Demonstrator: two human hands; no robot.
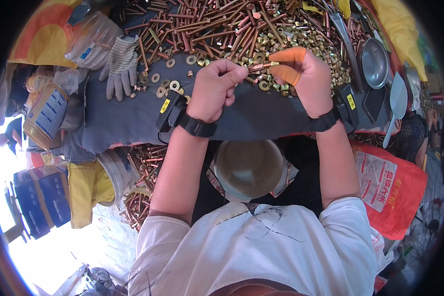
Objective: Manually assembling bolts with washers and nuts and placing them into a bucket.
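My left hand (212,89) is closed, thumb and fingertips pinching a copper-coloured bolt (257,67) that points to the right over the table. My right hand (311,81) wears orange finger covers on thumb and forefinger. Those two fingertips close round the bolt's right end; whether a small nut sits between them is too small to tell. Just beyond and below the hands lies a heap of brass-coloured nuts (325,61). Loose bolts (197,29) pile up farther back, and flat washers (161,92) lie scattered left of my left hand.
A striped work glove (121,66) lies on the dark table cover (118,121) at left, near a plastic jar (47,113). To the right are a metal bowl (375,63) and a pale scoop (397,98). Below the table edge stands a bucket (249,167) between my forearms.
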